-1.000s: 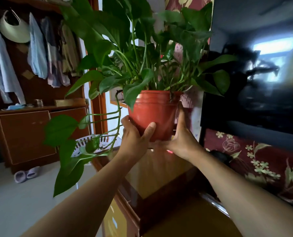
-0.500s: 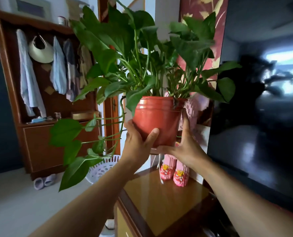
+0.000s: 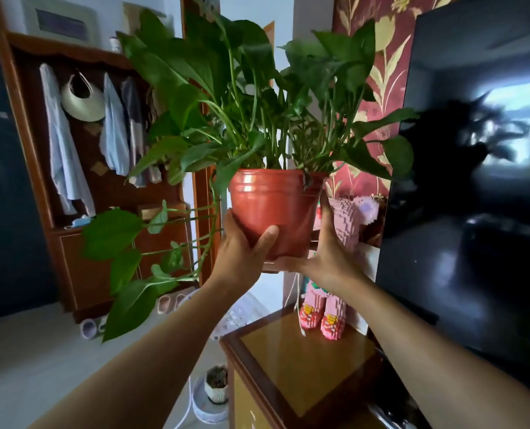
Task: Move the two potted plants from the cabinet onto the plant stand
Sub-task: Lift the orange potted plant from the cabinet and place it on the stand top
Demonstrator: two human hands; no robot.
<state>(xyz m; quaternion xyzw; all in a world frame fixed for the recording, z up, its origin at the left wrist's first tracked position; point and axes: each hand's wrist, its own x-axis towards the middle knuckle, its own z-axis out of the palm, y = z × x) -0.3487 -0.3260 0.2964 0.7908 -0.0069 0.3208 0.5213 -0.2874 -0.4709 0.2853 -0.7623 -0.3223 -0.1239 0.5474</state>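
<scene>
A leafy green plant in a red-brown pot [image 3: 273, 205] hangs in the air well above the brown cabinet top [image 3: 304, 363]. My left hand [image 3: 242, 258] grips the pot's lower left side, thumb across the front. My right hand [image 3: 325, 258] cups its base and right side. Long stems with big leaves trail down to the left of the pot. A small potted plant in a white pot [image 3: 216, 383] stands on a white round surface [image 3: 208, 407] on the floor, left of the cabinet. I see no other potted plant on the cabinet.
A pink block-built figure [image 3: 335, 317] stands at the back of the cabinet, under the raised pot. A large dark TV screen [image 3: 474, 196] fills the right. A wooden wardrobe with hanging clothes [image 3: 102, 181] stands at the left, slippers on the floor before it.
Both hands have lifted the red-brown pot higher above the cabinet, and my view has tilted so the cabinet top, the pink figure and the small floor plant show.
</scene>
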